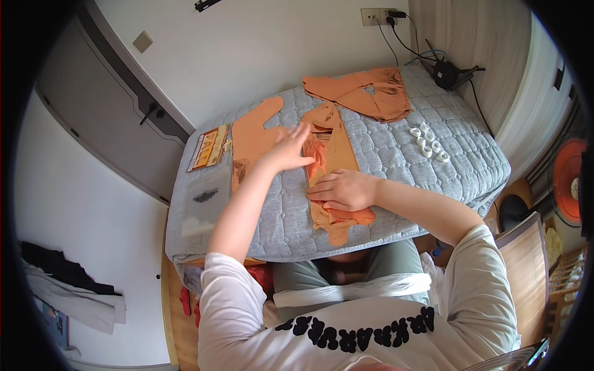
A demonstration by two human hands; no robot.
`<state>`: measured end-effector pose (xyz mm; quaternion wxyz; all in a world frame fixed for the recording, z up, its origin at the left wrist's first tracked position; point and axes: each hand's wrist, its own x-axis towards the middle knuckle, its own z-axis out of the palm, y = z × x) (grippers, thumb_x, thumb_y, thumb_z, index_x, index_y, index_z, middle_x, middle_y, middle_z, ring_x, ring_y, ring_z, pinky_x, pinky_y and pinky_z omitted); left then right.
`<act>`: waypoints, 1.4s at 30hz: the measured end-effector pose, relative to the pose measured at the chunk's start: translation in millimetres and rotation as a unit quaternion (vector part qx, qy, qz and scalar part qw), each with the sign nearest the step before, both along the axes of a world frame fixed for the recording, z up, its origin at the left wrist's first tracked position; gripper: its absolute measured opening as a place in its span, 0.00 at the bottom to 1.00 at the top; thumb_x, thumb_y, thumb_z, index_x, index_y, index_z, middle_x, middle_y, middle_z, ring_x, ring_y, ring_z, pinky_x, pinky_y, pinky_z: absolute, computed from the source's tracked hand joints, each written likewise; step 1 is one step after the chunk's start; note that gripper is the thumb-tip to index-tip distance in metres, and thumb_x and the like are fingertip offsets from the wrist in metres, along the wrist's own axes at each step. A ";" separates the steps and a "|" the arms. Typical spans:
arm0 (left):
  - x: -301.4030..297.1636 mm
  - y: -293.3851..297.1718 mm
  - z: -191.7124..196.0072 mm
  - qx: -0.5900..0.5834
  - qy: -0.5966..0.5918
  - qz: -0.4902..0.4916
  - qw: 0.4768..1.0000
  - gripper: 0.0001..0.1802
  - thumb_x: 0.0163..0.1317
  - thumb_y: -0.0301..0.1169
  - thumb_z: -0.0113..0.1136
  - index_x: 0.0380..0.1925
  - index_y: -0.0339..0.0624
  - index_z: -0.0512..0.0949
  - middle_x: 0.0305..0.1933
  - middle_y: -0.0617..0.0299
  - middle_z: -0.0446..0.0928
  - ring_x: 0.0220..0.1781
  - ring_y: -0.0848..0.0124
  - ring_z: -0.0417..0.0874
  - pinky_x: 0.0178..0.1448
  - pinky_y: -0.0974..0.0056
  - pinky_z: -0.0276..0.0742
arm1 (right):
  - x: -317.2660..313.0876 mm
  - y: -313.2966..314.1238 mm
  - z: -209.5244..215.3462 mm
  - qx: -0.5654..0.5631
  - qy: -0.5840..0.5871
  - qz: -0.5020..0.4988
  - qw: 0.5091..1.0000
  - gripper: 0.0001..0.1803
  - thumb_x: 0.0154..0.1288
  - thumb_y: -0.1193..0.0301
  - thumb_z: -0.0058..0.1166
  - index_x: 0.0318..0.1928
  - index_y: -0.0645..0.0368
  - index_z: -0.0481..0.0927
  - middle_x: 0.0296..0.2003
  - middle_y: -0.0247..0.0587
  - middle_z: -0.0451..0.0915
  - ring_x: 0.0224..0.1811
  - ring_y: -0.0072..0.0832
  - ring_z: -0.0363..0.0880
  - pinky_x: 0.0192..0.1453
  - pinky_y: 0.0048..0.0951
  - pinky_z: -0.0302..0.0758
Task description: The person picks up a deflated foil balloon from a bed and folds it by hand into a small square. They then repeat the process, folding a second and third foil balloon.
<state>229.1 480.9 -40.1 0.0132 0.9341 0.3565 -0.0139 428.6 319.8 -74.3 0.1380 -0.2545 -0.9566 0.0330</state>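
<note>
Thin orange tights (331, 154), soft and limp on the bed (396, 154); right hand (343, 189) pins them flat, left hand (289, 148) open, smoothing beside. Best pinched at the waistband.

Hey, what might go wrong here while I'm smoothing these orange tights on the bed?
The tights reach the mattress front edge and could slide off if the right hand lifts. The left hand pressing flat might pull or snag the thin fabric. The white rings lie loose nearby and could get swept away.
</note>
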 end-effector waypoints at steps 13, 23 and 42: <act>15.8 -38.6 -47.0 -0.029 -0.096 -0.110 0.989 0.41 0.78 0.53 0.44 0.79 0.37 0.52 0.85 0.48 0.46 0.86 0.58 0.45 0.86 0.56 0.45 | 13.1 6.3 -1.7 -0.167 0.230 0.015 0.959 0.21 0.71 0.66 0.54 0.62 0.57 0.80 0.59 0.45 0.81 0.64 0.43 0.76 0.70 0.44 0.69; 19.6 -51.5 -44.6 -0.022 -0.100 -0.079 0.992 0.47 0.73 0.58 0.48 0.78 0.35 0.53 0.84 0.48 0.48 0.86 0.56 0.47 0.85 0.55 0.47 | 41.6 29.1 -22.1 0.027 0.197 -0.403 0.893 0.14 0.70 0.67 0.53 0.50 0.56 0.86 0.52 0.41 0.84 0.60 0.41 0.79 0.64 0.45 0.74; 17.1 -47.1 -52.4 -0.007 -0.082 -0.123 0.989 0.52 0.68 0.66 0.52 0.80 0.45 0.52 0.85 0.54 0.49 0.86 0.58 0.46 0.86 0.47 0.43 | 58.8 -17.2 -6.3 -0.049 0.153 -0.292 0.943 0.19 0.67 0.74 0.54 0.58 0.54 0.83 0.63 0.42 0.78 0.67 0.41 0.74 0.69 0.46 0.71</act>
